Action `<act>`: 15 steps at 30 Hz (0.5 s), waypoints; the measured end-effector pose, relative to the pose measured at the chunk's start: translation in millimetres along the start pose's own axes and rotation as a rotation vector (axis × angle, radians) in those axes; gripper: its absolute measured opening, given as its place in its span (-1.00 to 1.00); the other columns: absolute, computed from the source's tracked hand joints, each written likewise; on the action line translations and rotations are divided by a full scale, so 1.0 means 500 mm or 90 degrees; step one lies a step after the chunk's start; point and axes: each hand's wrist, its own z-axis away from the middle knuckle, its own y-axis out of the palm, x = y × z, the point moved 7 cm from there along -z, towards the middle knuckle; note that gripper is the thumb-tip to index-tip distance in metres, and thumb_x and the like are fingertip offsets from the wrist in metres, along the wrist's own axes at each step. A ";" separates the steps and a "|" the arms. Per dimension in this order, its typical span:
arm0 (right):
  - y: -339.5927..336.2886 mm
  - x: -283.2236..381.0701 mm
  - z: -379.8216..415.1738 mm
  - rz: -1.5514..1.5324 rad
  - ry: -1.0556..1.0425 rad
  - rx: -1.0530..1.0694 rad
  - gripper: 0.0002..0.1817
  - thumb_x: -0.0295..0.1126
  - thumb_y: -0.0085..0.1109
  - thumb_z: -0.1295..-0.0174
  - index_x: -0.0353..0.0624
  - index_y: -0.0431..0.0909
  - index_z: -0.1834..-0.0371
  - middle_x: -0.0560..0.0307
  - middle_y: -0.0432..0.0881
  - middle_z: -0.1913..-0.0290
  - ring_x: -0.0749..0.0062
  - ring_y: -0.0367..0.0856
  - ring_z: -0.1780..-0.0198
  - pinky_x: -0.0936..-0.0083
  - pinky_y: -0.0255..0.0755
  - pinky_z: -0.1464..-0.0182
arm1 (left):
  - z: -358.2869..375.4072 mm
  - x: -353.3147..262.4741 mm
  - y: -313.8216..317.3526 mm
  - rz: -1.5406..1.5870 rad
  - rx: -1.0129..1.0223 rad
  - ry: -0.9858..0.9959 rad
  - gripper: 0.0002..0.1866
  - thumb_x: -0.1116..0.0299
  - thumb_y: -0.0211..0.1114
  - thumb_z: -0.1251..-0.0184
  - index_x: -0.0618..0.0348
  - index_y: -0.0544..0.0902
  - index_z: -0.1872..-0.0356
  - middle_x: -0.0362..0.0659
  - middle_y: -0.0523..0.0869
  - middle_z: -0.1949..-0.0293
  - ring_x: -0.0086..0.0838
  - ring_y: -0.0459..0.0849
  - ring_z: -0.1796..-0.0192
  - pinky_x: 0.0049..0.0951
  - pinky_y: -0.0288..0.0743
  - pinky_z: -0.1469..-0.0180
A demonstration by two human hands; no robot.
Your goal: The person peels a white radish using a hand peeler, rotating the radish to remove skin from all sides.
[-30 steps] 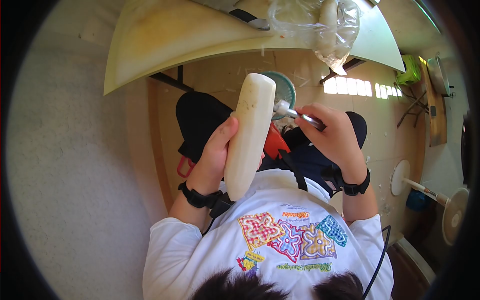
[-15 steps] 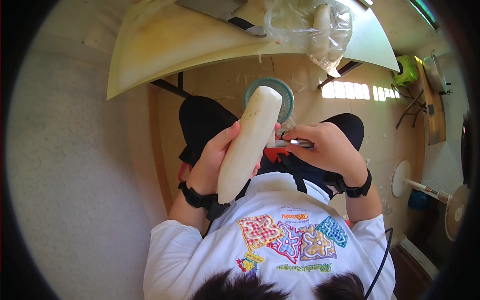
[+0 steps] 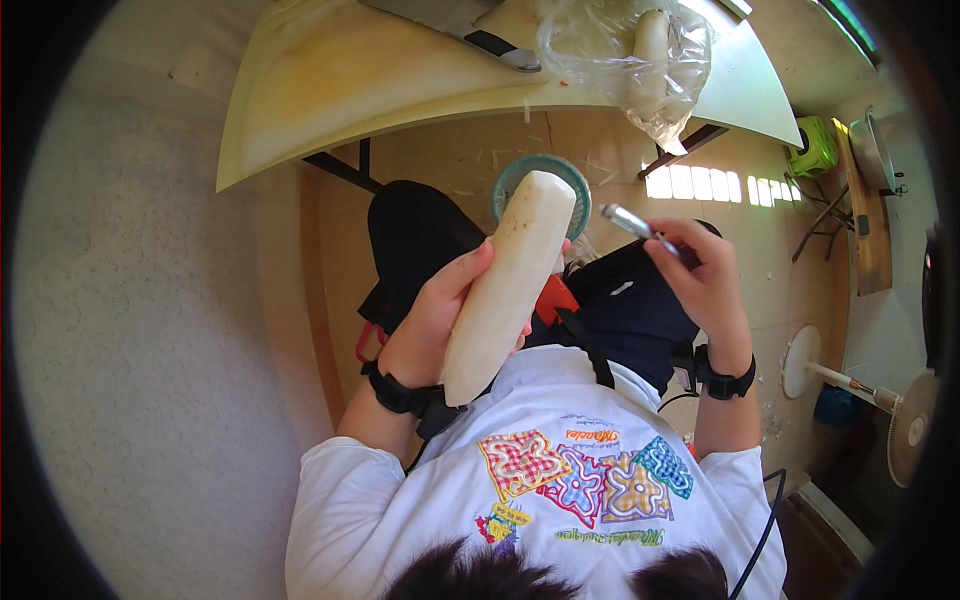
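Note:
My left hand (image 3: pixel 440 300) is wrapped round a long, pale white radish (image 3: pixel 510 290), tilted with its blunt end up toward the table. Its surface looks mostly peeled, with a few brownish specks near the blunt end. To the right of the radish and apart from it, my right hand (image 3: pixel 703 275) grips a slim silvery peeler (image 3: pixel 627 221), whose head points left. Beyond the blunt end, a teal basket (image 3: pixel 508 175) stands on the floor between my knees, partly hidden by the radish.
A table (image 3: pixel 390 110) spans the front, bearing a cleaver (image 3: pixel 480 38) and a clear plastic bag (image 3: pixel 590 50) holding another white radish (image 3: pixel 650 60). Thin peelings lie scattered on the floor. A fan (image 3: pixel 800 362) stands at the right, and a green stool (image 3: pixel 815 150) farther back.
My right hand has moved right and up with the peeler, away from the radish's side. A pale scrap now shows on my dark trousers. The left hand keeps hold of the radish, almost unmoved.

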 end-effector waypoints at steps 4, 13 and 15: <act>0.001 0.042 0.045 -0.261 -0.121 -0.164 -0.75 -0.63 0.36 -0.19 -0.32 0.66 0.04 0.15 0.68 0.28 0.67 0.55 0.35 0.76 0.39 0.31 | -0.007 0.011 -0.004 -0.015 0.014 -0.019 -0.20 -0.22 -0.08 -0.50 0.31 0.24 -0.46 -0.06 0.65 0.33 -0.50 0.63 0.51 -0.46 0.60 0.46; 0.087 0.125 0.046 -0.094 -0.339 -0.071 -0.64 -0.58 0.48 0.01 -0.22 0.69 0.08 0.08 0.72 0.35 0.37 0.67 0.43 0.55 0.50 0.40 | -0.009 0.006 -0.005 -0.002 -0.043 0.007 -0.19 -0.21 -0.08 -0.50 0.32 0.23 -0.47 -0.04 0.65 0.36 -0.40 0.68 0.50 -0.46 0.60 0.50; 0.088 0.126 0.044 -0.081 -0.346 -0.080 -0.64 -0.57 0.48 0.01 -0.22 0.69 0.08 0.08 0.72 0.35 0.36 0.67 0.44 0.54 0.50 0.40 | -0.002 0.016 -0.021 0.005 -0.036 -0.024 -0.20 -0.21 -0.07 -0.51 0.32 0.26 -0.45 -0.02 0.65 0.35 -0.39 0.68 0.49 -0.45 0.59 0.50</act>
